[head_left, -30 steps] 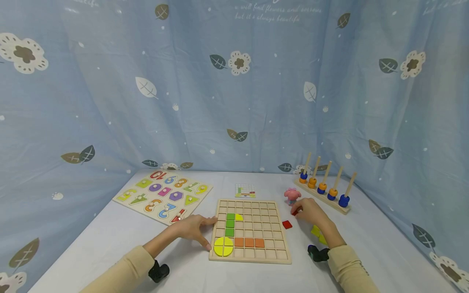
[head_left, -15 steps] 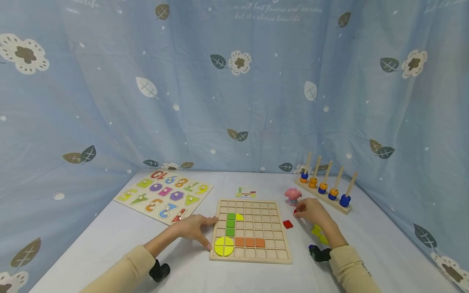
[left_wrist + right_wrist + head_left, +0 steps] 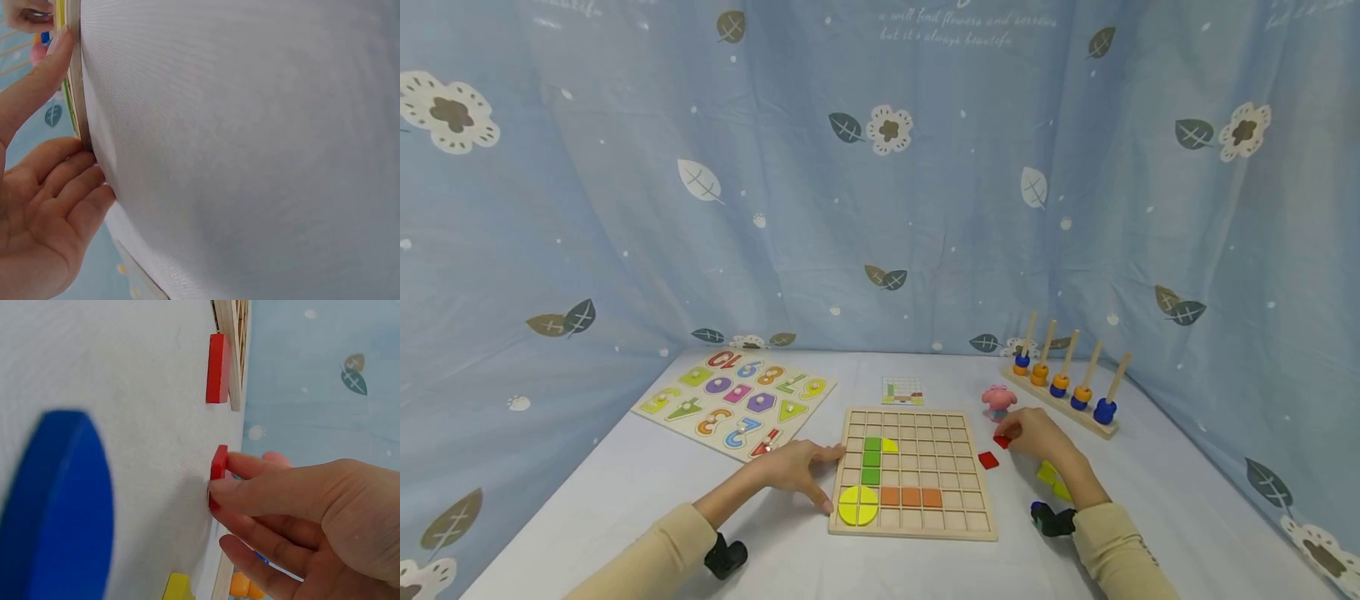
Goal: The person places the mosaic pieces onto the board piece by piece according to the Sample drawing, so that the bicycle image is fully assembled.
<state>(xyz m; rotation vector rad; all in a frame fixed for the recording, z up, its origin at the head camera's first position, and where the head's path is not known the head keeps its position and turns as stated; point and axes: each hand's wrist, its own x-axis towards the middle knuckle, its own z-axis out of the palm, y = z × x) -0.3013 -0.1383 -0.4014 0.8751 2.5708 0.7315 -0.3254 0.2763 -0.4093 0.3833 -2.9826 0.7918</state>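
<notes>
My left hand (image 3: pixel 793 465) rests at the left edge of a wooden grid board (image 3: pixel 913 535), thumb and fingers spread apart. In the left wrist view the thumb (image 3: pixel 37 84) and fingertips touch the board's side. On the board lie yellow quarter-circle pieces (image 3: pixel 857 506) forming a circle, green tiles (image 3: pixel 871 458), a small yellow piece (image 3: pixel 890 446) and a row of orange tiles (image 3: pixel 911 497). To the right of the board, my right hand (image 3: pixel 1041 433) pinches a red tile (image 3: pixel 218 464) between thumb and fingertips, close to the tabletop. Another red tile (image 3: pixel 988 460) lies beside the board.
Yellow tiles (image 3: pixel 1054 479) lie under the right forearm; a blue piece (image 3: pixel 69 512) is close to the right wrist camera. Behind stand a pink figurine (image 3: pixel 998 400), a pattern card (image 3: pixel 902 390) and a peg stacker (image 3: pixel 1060 396). A number puzzle (image 3: pixel 737 400) lies at left.
The red tile at my right fingertips shows more fully now, where it was mostly hidden by the fingers. My left hand and the board stay in place.
</notes>
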